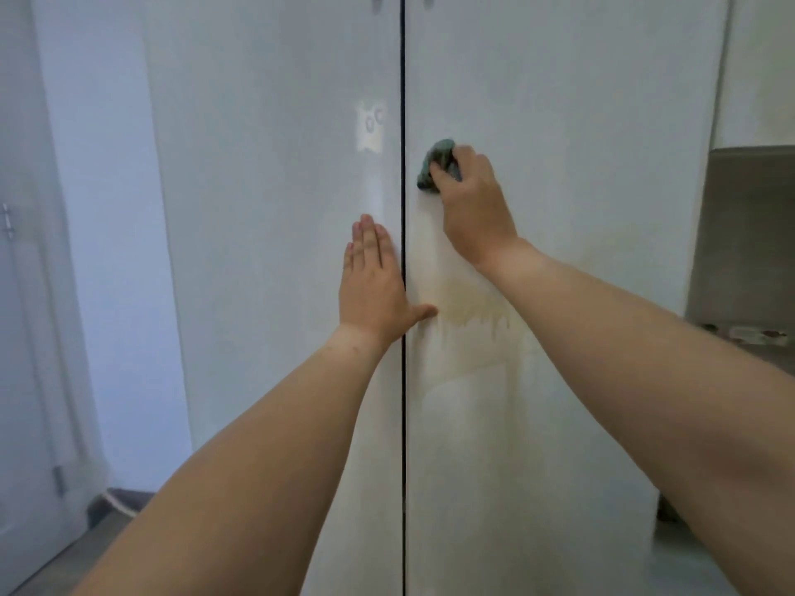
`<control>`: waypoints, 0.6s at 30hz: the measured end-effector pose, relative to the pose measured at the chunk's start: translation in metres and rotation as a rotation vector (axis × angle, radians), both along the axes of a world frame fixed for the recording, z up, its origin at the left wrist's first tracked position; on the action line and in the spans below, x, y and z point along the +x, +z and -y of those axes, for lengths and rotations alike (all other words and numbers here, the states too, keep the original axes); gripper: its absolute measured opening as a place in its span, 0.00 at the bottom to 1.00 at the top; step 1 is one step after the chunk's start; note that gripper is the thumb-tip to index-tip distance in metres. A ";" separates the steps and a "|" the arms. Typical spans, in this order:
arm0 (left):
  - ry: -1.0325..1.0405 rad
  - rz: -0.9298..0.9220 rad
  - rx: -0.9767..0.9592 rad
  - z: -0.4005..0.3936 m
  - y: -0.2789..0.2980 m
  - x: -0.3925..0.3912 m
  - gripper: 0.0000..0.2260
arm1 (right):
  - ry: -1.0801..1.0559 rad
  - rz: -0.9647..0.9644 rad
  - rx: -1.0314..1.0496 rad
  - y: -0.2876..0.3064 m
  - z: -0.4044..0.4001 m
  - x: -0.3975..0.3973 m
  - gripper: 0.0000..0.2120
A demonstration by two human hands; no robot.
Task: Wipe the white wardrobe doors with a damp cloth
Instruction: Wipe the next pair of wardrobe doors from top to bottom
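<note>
Two white wardrobe doors fill the view, split by a dark vertical gap. My left hand [373, 281] lies flat with straight fingers on the left door [275, 208], its thumb reaching across the gap. My right hand [471, 204] grips a bunched grey-green cloth [435, 161] and presses it against the right door [572, 165], just right of the gap. A yellowish stain with drip marks [469, 314] sits on the right door below my right hand. A pale sticker [371, 127] is on the left door near the gap.
A white room door with a hinge [26, 337] stands at the far left. A grey panel and shelf [748, 251] lie to the right of the wardrobe. Grey floor and a dark mat [116, 505] show at the lower left.
</note>
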State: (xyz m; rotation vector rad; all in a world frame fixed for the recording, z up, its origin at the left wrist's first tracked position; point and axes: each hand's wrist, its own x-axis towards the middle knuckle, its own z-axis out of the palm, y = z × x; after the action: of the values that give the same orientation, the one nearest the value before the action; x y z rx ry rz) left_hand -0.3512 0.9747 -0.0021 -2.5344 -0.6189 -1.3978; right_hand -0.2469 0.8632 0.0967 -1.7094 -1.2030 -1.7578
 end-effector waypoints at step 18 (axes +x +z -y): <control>-0.037 0.029 -0.008 -0.006 -0.002 0.001 0.60 | 0.096 0.147 -0.422 -0.091 0.013 -0.004 0.11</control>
State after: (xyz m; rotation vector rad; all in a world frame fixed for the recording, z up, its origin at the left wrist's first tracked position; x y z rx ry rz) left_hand -0.3503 0.9812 -0.0042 -2.5487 -0.5873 -1.4498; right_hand -0.2507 0.8503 0.0060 -1.7248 -1.7937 -1.6813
